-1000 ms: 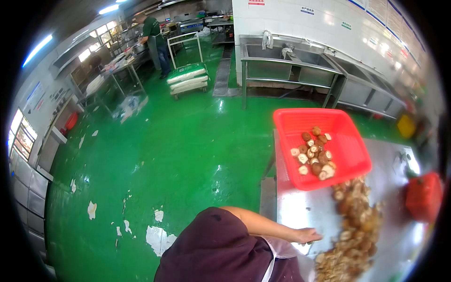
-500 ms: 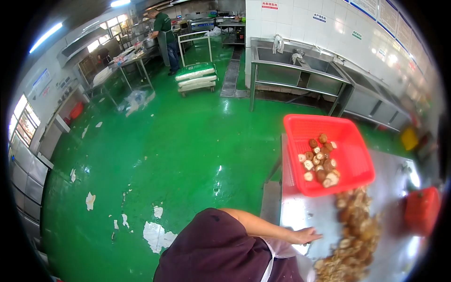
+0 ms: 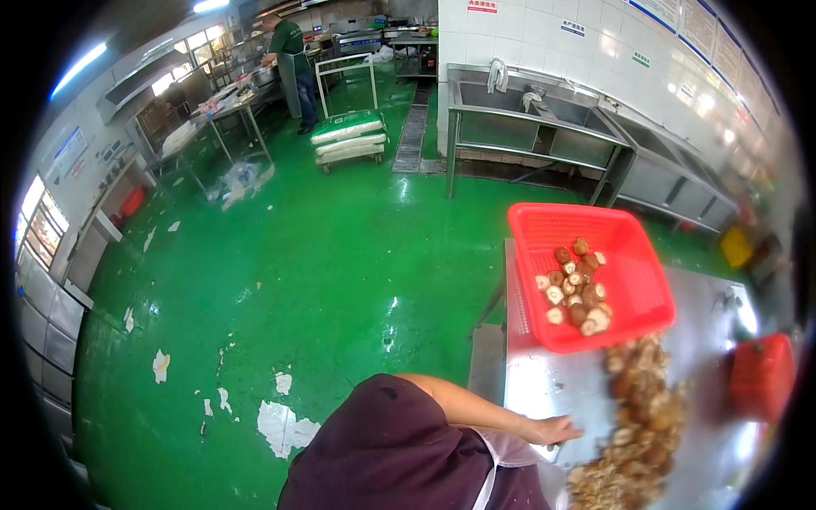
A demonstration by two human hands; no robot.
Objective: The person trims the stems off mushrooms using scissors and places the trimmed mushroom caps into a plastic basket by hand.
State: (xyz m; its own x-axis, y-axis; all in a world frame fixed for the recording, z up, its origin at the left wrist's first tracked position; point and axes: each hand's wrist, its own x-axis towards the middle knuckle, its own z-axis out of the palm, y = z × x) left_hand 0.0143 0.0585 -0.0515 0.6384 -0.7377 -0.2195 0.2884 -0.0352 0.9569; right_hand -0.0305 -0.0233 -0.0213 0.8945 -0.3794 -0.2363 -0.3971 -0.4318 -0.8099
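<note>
My left hand (image 3: 554,431) is just past the near edge of the steel table (image 3: 544,387), at the end of a bare forearm. Its fingers look curled together, and a small dark thing shows under them, too small to name. To the right of the hand lies a long heap of brown mushrooms (image 3: 633,442), partly blurred. Beyond the heap, a red plastic basket (image 3: 633,289) holds several whole mushrooms (image 3: 578,293) with pale cut stems. My right hand is out of view.
A red container (image 3: 761,378) stands on the table's far right. Steel sinks (image 3: 501,127) line the tiled wall. A loaded trolley (image 3: 348,140) and a person in a green shirt (image 3: 289,59) are farther back. Pale worn patches (image 3: 280,425) mark the green floor.
The fingers of my left hand, stretched out before, are now drawn in more. The view has shifted slightly, while the basket and mushroom heap look the same.
</note>
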